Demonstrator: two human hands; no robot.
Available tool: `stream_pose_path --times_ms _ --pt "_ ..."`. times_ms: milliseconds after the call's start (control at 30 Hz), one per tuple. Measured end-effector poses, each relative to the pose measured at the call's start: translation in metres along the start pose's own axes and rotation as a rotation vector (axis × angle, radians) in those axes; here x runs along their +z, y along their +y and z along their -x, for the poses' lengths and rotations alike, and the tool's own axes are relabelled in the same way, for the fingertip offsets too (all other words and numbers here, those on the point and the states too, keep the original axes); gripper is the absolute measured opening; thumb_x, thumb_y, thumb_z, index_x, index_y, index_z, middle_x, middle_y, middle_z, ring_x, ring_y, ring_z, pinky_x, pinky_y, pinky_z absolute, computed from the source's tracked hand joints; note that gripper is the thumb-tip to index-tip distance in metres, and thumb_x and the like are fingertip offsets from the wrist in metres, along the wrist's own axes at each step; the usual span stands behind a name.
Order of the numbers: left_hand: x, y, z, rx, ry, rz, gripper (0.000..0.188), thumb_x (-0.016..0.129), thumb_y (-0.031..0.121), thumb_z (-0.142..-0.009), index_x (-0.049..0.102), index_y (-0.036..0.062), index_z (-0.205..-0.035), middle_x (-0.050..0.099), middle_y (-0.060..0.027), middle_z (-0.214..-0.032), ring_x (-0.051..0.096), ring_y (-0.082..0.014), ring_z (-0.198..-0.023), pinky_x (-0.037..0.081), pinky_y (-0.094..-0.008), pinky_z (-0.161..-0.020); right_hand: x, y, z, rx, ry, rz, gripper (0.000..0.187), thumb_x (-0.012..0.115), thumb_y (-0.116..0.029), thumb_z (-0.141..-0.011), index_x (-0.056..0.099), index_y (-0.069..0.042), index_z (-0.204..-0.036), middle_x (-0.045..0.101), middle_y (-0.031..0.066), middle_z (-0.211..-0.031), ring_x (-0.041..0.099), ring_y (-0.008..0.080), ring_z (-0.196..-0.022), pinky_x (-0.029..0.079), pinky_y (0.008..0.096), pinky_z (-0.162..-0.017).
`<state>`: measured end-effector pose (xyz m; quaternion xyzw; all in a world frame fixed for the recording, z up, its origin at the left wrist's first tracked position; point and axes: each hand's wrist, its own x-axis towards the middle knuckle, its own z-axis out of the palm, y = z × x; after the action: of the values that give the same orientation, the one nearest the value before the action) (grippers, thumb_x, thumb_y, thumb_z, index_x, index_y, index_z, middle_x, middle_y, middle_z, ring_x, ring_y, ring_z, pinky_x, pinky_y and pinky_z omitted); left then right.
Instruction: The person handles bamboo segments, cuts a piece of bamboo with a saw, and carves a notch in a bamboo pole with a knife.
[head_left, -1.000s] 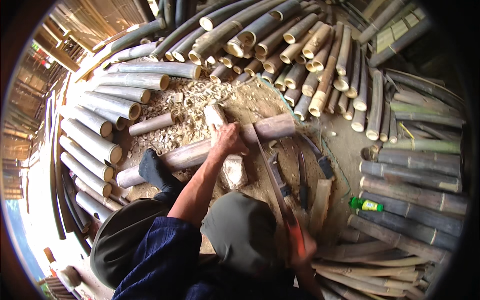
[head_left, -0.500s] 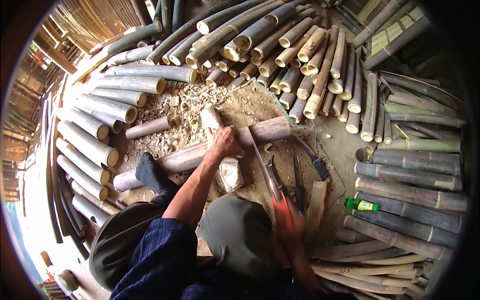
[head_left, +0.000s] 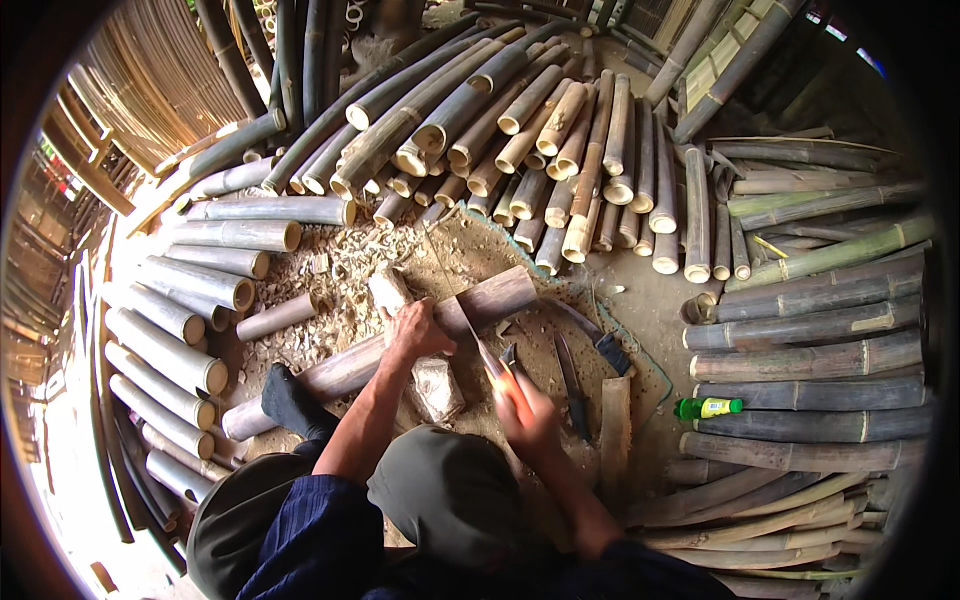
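Right hand (head_left: pixel 535 425) and the orange-handled saw (head_left: pixel 513 395) have pushed forward since half a second ago; the handle now sits much nearer the bamboo tube (head_left: pixel 340 374). Hands apart. Right one clamped round the saw handle, slightly blurred. Left hand (head_left: pixel 418 325) pressed down on top of the tube, in the same spot along it as before. Saw blade crosses the tube just right of the left hand. Tube runs slantwise beneath that hand, resting over a pale block (head_left: pixel 437 390) that shows on both sides of it. To the left hand's left, a dark-socked foot (head_left: pixel 290 400) sits on the tube.

Just right of the right hand: a dark-handled knife (head_left: pixel 570 380), then a flat bamboo strip (head_left: pixel 614 430). Ahead of that hand, a curved blade with a dark handle (head_left: pixel 611 352). Beyond the left hand: shavings (head_left: pixel 345 262), a short tube (head_left: pixel 277 316). Farther off, well right of both hands, a green bottle (head_left: pixel 708 408) lies on stacked bamboo (head_left: pixel 800 365).
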<state>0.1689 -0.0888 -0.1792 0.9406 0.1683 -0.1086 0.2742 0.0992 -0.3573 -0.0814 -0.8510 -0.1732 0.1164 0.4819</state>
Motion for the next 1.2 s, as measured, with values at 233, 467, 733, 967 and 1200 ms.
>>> stream_pose_path --times_ms 233,467,733,967,1200 --pt "-0.007 -0.001 0.009 0.04 0.044 0.008 0.065 0.094 0.038 -0.046 0.071 0.0039 -0.096 0.075 -0.019 -0.096 0.072 -0.0369 -0.097 0.058 -0.0454 -0.088 -0.053 0.003 0.132 -0.074 0.123 -0.009 0.036 0.065 -0.031 -0.104 0.071 -0.004 -0.128 0.075 0.0155 -0.093 0.074 0.0265 -0.08 0.056 0.0375 -0.071" --pt "0.003 0.001 0.006 0.006 0.02 0.029 0.064 0.094 0.036 -0.046 0.071 0.0029 -0.096 0.075 -0.0191 -0.096 0.072 -0.0373 -0.096 0.057 -0.0471 -0.09 0.015 0.009 -0.011 -0.117 0.088 -0.048 0.024 0.067 -0.021 -0.099 0.066 0.0 -0.109 0.065 0.0218 -0.081 0.069 0.0389 -0.073 0.054 0.0434 -0.066" --pt "0.006 -0.01 0.001 0.022 0.068 0.037 0.067 0.096 0.037 -0.041 0.072 0.0034 -0.094 0.075 -0.0184 -0.094 0.071 -0.0393 -0.1 0.049 -0.0605 -0.104 -0.056 -0.006 0.127 0.087 0.032 -0.081 0.04 0.066 -0.026 -0.103 0.066 0.003 -0.131 0.077 0.0167 -0.105 0.077 0.031 -0.091 0.059 0.0374 -0.082" --pt "-0.002 -0.005 0.006 -0.052 -0.042 0.071 0.069 0.096 0.037 -0.042 0.072 0.0054 -0.099 0.075 -0.0174 -0.097 0.071 -0.0371 -0.104 0.044 -0.0643 -0.106 0.006 0.001 0.011 0.052 0.011 -0.007 0.023 0.066 -0.022 -0.1 0.07 -0.003 -0.112 0.069 0.0192 -0.083 0.071 0.0299 -0.071 0.053 0.0436 -0.063" --pt "-0.008 0.002 0.0 -0.028 -0.007 -0.025 0.072 0.095 0.04 -0.043 0.072 0.0069 -0.102 0.076 -0.0154 -0.099 0.071 -0.0374 -0.106 0.035 -0.0697 -0.11 -0.039 0.003 0.113 0.287 0.09 -0.2 0.034 0.066 -0.034 -0.102 0.071 -0.003 -0.116 0.071 0.0192 -0.093 0.072 0.0319 -0.083 0.055 0.0388 -0.072"
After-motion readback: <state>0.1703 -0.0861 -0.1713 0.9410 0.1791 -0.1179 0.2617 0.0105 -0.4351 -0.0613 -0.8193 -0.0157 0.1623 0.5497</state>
